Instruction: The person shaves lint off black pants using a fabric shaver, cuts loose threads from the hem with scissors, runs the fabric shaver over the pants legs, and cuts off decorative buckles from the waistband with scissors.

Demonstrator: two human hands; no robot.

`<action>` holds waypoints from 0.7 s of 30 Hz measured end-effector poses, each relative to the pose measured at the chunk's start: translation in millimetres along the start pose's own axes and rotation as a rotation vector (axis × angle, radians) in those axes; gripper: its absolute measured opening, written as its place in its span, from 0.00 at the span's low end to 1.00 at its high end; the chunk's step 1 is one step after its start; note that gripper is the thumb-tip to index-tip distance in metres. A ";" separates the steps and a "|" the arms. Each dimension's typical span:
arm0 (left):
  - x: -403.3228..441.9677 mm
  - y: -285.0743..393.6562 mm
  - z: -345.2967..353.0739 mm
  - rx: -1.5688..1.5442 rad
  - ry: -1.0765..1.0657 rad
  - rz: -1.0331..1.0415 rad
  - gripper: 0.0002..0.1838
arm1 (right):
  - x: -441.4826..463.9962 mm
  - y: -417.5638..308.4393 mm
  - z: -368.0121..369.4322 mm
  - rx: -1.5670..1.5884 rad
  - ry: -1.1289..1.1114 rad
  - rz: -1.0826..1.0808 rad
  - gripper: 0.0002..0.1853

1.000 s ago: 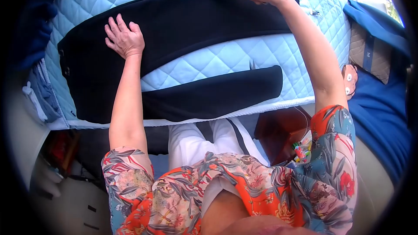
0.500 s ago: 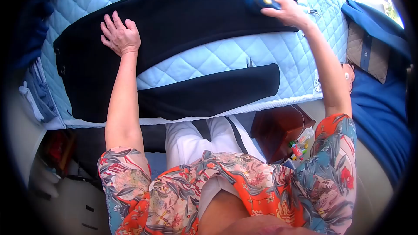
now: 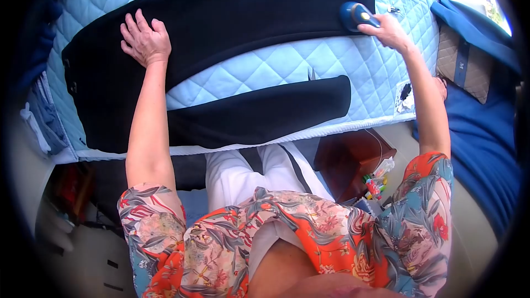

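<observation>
A pair of black trousers lies spread on a light blue quilted bed cover, the legs pointing right. My left hand rests flat on the upper leg with its fingers spread. Around the handle of a dark blue fabric shaver my right hand is closed. The shaver's round head sits on the black cloth close to the end of that leg. Between the two legs, a small pointed metal tool shows, partly hidden behind the lower leg.
At the bed's right edge lies a white sheet with dark fluff. A small metallic object lies beyond my right hand. Further right are a beige quilted cushion and a blue blanket. A brown wooden cabinet stands below the bed edge.
My right hand has moved the fabric shaver right and slightly down, toward the leg's end. My left hand stays flat on the cloth. The whole view has shifted slightly.
</observation>
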State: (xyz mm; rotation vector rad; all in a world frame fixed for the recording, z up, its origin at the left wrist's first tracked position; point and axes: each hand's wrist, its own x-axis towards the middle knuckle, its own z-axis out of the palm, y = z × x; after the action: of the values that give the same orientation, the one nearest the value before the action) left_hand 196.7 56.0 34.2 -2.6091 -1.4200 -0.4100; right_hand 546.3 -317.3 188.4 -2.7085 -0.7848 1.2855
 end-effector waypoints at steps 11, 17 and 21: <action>0.2 -4.0 0.4 -0.024 0.015 0.025 0.26 | -13.2 -22.5 15.4 -0.039 -0.042 -0.089 0.28; -0.1 -6.0 3.4 -0.002 0.023 0.014 0.26 | -18.7 -32.1 19.0 -0.162 -0.024 -0.103 0.29; 0.2 -8.1 2.3 0.011 0.034 0.010 0.26 | 0.7 -127.9 72.9 -0.140 0.039 -0.464 0.28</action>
State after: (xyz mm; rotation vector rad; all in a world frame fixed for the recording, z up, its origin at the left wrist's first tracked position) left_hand 190.4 61.2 32.1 -2.5869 -1.3937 -0.4412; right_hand 438.7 -218.2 171.8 -2.4193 -1.4367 1.0990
